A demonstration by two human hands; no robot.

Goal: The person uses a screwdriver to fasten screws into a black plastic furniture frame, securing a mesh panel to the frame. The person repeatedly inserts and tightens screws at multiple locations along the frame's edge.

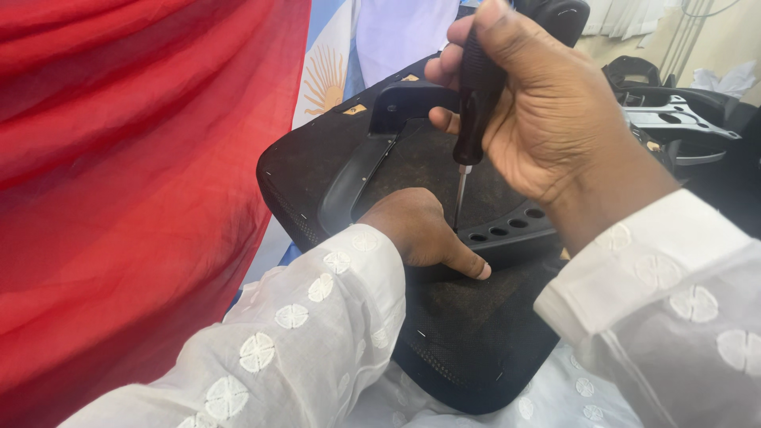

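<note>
Grip: right hand is wrapped tight round the black handle of a screwdriver, fingers closed on it, thumb up near the top.
Tool: screwdriver stands nearly upright, its thin metal shaft pointing down, the tip meeting a black plastic bracket just beside the left hand.
Left hand: left hand lies fist-like on the chair seat underside, fingers curled under, thumb stretched right along the fabric; whether it pinches anything cannot be told.
Work piece: chair seat underside is a dark fabric-covered panel resting across the person's lap, near centre of the scene, with staples along its edge.
Bracket: it runs from a curved arm at the left to a row of round holes at the right, far side of the left hand.
Surroundings: red cloth hangs at the left; a pale blue and white cloth with a sun emblem lies beyond it; more black chair parts sit far right.
Risk: tip could skid off the screw head if pressure tilts, and the left thumb and knuckles are close enough to be jabbed.
Risk, second: seat rests on the lap unsecured, so a hard twist may make it rock and shift.
</note>
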